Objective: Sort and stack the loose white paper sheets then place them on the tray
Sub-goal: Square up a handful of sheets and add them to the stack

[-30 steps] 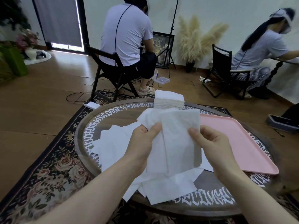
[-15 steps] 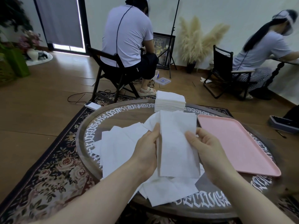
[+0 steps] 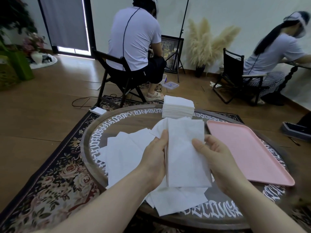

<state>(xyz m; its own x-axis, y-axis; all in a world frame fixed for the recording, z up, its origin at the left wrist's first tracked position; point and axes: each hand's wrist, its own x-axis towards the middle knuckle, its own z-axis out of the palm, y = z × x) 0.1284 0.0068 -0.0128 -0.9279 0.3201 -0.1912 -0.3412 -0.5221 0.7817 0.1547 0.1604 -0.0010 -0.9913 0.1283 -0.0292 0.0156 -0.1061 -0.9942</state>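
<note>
— What's on your left?
— Loose sheets (image 3: 124,153) spread on the bench (image 3: 94,132). Your left hand (image 3: 155,158) pinches a folded sheet (image 3: 185,148) along its left edge.

— And your right?
— Your right hand (image 3: 217,158) grips that sheet's other side (thumb in front). A neat stack (image 3: 178,106) sits behind; the pink tray (image 3: 244,148) lies right.

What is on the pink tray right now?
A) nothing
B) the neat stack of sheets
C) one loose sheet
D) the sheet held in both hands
A: the pink tray is bare; the neat stack sits on the table beyond it, and the held sheet is up between the left hand and right hand.
</note>
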